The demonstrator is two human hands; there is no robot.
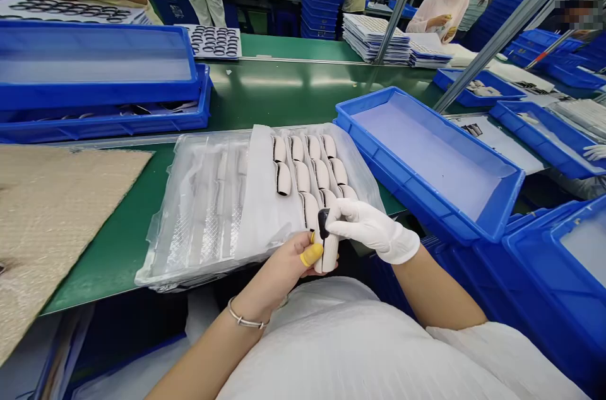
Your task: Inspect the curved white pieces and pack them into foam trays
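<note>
Head view
Left hand: the left hand [284,264], bare with a yellow cap on the thumb, curls up from below; its grip is closed around the lower end of a pale curved piece [329,252].
Right hand: the right hand [374,229], in a white glove, reaches in from the right, fingers pinched on the piece's top, where a dark bit shows.
Piece: held upright between both hands, just over the near edge of the bench [265,94].
Plastic tray: a clear tray [208,211] lies on the bench, rows of like pale pieces [310,170] in its right half.
Blue bin: a blue bin [428,166] beside the tray holds only a pale liner.
Left stack: stacked blue bins [101,81] sit at far left.
</note>
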